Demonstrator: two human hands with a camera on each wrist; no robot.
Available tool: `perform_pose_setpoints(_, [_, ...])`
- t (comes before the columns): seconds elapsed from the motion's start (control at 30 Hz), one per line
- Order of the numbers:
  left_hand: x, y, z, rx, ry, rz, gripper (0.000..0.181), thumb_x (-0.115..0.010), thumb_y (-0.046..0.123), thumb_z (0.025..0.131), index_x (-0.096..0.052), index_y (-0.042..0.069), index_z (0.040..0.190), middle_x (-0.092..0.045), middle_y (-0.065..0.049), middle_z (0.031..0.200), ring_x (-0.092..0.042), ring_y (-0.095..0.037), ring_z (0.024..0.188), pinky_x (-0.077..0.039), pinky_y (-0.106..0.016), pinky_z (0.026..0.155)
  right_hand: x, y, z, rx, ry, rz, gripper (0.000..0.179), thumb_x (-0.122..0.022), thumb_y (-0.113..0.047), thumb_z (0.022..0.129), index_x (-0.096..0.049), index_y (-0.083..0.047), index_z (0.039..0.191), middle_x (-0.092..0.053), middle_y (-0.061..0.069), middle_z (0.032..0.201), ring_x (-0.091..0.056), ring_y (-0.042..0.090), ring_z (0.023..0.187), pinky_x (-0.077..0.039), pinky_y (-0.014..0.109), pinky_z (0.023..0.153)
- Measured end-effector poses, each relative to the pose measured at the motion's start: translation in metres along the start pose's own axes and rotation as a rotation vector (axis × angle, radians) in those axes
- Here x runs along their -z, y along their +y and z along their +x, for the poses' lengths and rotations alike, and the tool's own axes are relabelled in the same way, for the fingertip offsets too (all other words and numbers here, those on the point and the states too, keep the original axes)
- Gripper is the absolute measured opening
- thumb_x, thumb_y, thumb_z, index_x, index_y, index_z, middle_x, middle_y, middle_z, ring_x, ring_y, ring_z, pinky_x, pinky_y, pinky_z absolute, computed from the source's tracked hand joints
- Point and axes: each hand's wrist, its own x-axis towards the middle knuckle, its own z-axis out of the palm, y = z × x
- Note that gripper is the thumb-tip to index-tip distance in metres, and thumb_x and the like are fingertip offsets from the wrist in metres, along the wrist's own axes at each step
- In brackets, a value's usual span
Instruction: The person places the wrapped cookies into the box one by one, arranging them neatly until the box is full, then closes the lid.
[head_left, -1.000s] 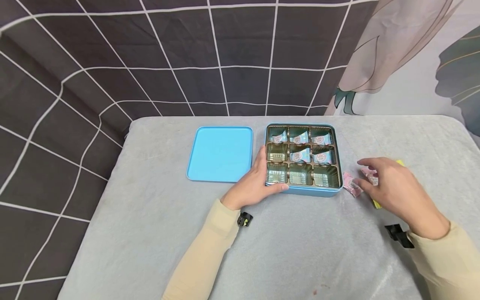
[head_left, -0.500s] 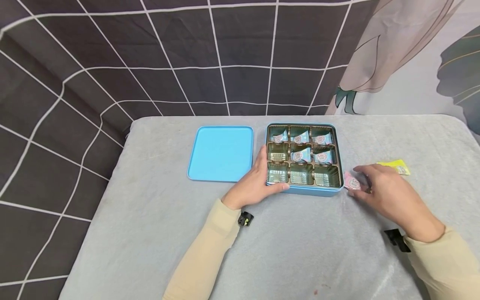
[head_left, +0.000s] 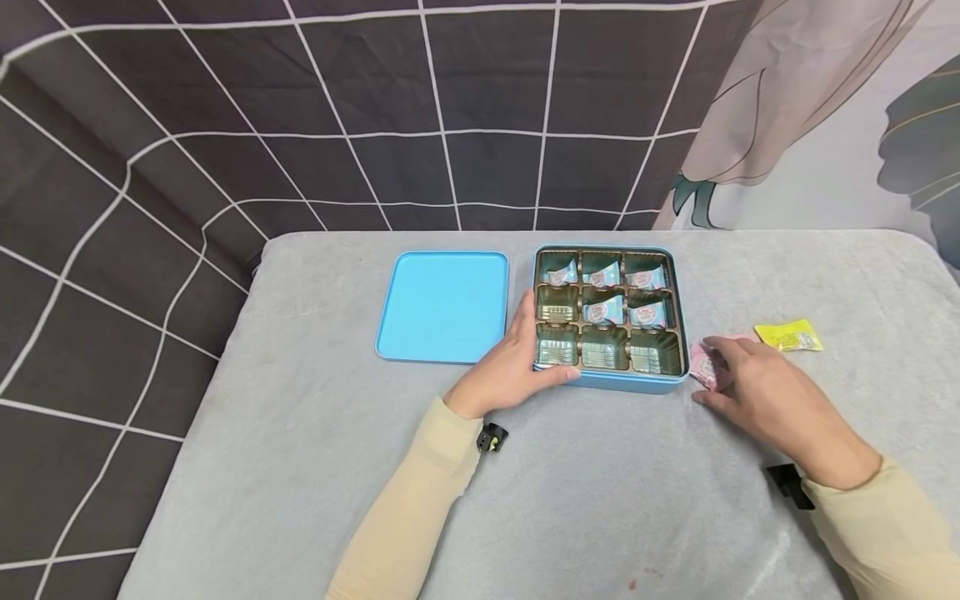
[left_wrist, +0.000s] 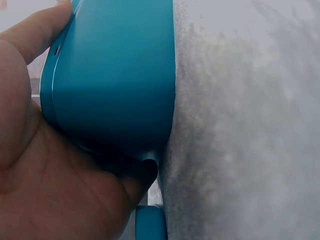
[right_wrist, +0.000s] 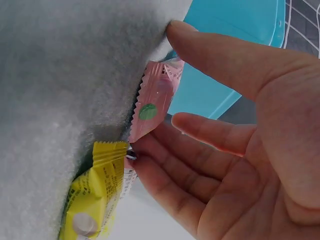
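A blue tin box (head_left: 630, 383) holds a tray of small compartments. Several blue-wrapped candies (head_left: 604, 311) lie in its back and middle rows; the front row is bare. My left hand (head_left: 502, 371) grips the box's near left corner, thumb along the front rim and fingers down the left side. In the left wrist view it wraps the corner of the tin. Just right of the box, my right hand (head_left: 776, 408) hovers over a pink-wrapped candy (right_wrist: 155, 100), thumb and forefinger spread on either side of it. A second pink wrapper is mostly hidden behind that hand.
A yellow-wrapped candy (head_left: 791, 336) lies beyond the right hand. The blue lid (head_left: 442, 308) rests flat to the left of the box. Grey cloth (head_left: 300, 417) covers the table, and a dark checked curtain (head_left: 487, 100) hangs behind its far edge.
My right hand has shifted left and slightly nearer, from above the yellow candy to the pink one beside the box, uncovering the yellow one. The left hand has stayed on the box.
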Motion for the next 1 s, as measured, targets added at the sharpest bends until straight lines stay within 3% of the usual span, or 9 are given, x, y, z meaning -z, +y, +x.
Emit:
perform_pose_setpoints(0.33, [0.0012, 0.0023, -0.0008, 0.006, -0.003, 0.021, 0.119, -0.065, 0.057, 0.092, 0.02, 0.006, 0.157, 0.022, -0.01, 0.166, 0.014, -0.013, 0.151, -0.011, -0.039, 0.122, -0.0032, 0.0013, 0.0002, 0.016, 0.008, -0.018, 0.049, -0.086, -0.011, 0.071, -0.066, 0.011, 0.111, -0.061, 0.006, 0.083, -0.058, 0.022, 0.076, -0.05, 0.048, 0.067])
perform_pose_setpoints(0.67, [0.0, 0.0005, 0.0, 0.004, 0.001, 0.011, 0.119, -0.065, 0.059, 0.092, 0.02, 0.007, 0.157, 0.022, -0.01, 0.166, 0.015, -0.011, 0.15, -0.011, -0.038, 0.122, -0.0024, 0.0004, -0.0013, 0.059, -0.019, -0.051, 0.046, -0.08, -0.007, 0.072, -0.068, 0.015, 0.111, -0.063, 0.023, 0.097, -0.06, 0.036, 0.089, -0.05, 0.055, 0.077])
perform_pose_setpoints(1.0, [0.0001, -0.0006, 0.0001, 0.005, 0.003, 0.004, 0.119, -0.066, 0.057, 0.092, 0.02, 0.007, 0.158, 0.021, -0.01, 0.166, 0.014, -0.011, 0.15, -0.011, -0.038, 0.122, -0.005, 0.0042, -0.0013, 0.111, 0.031, -0.045, 0.041, -0.074, 0.004, 0.069, -0.07, 0.015, 0.108, -0.062, 0.021, 0.092, -0.06, 0.034, 0.087, -0.051, 0.053, 0.075])
